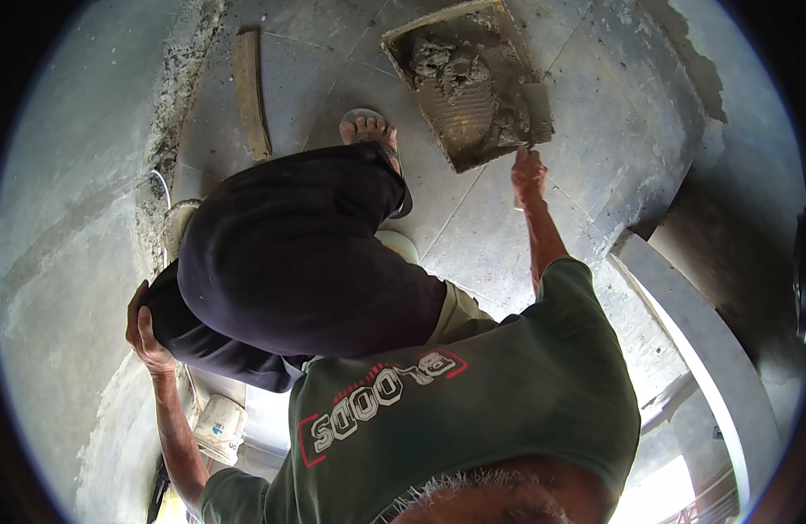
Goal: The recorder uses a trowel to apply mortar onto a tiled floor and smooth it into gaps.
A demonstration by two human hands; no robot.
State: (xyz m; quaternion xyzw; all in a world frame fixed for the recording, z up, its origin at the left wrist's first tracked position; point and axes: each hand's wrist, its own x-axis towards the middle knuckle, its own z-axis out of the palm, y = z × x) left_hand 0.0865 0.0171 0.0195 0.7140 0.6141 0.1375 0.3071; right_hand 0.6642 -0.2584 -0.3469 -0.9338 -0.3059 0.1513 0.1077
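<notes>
My right hand [529, 175] is closed around the handle of a flat trowel, just beyond the tray's near right corner. The trowel's rectangular, mortar-coated blade [539, 109] lies over the tray's right edge. Grey wet mortar [434, 59] is heaped at the far end of the tray [423, 109], with a ridged, scraped patch below it and more mortar along the right side. My left hand [150, 336] rests on my bent left knee, thumb apart from the fingers and nothing held in it.
On the tiled floor lies a curved wooden strip [249, 94]. My sandalled foot [368, 127] stands left of the tray. A rough mortar line [180, 83] follows the left wall's foot. A white bucket [220, 430] stands behind me, and a curved pale ledge [682, 297] is at right.
</notes>
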